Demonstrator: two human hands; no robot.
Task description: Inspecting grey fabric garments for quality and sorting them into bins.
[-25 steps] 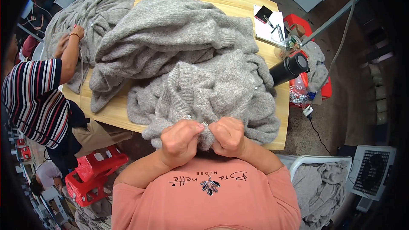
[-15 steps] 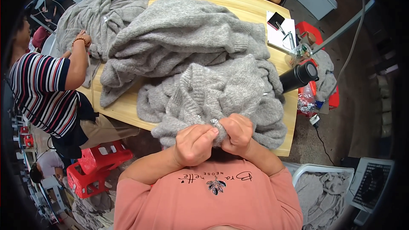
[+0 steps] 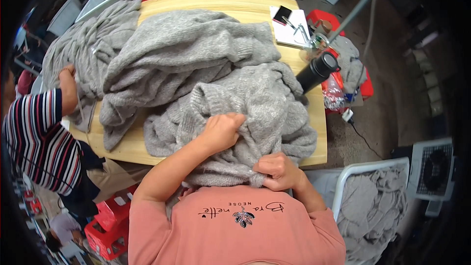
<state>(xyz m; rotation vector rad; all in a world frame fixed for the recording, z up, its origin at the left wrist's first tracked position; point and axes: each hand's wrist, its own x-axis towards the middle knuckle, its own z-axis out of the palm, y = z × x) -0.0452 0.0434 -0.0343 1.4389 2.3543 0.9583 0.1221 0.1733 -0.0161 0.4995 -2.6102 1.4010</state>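
Observation:
A grey knitted garment [image 3: 267, 100] lies bunched at the near edge of the wooden table [image 3: 314, 149], part of it hanging toward my body. My left hand [image 3: 223, 131] is closed on a fold in the middle of this knit, its fingertips sunk in the fabric. Lower and to the right, my right hand [image 3: 278, 171] pinches the near edge of the same garment close to my chest. Between both hands the fabric sags in soft folds. Whether either hand also has a small item in it is hidden.
Behind lies a larger heap of grey knits [image 3: 196, 44]. A black bottle [image 3: 316, 72], a glass jar [image 3: 314, 46] and paper with a phone [image 3: 282, 14] sit at right. A white bin of knits [image 3: 338, 201] stands lower right. A person in a striped shirt [image 3: 41, 137] works at left.
My left hand has moved up and away from my chest onto the garment's middle. My right hand has shifted down, still gripping the near edge. The view has turned slightly, sliding the table left.

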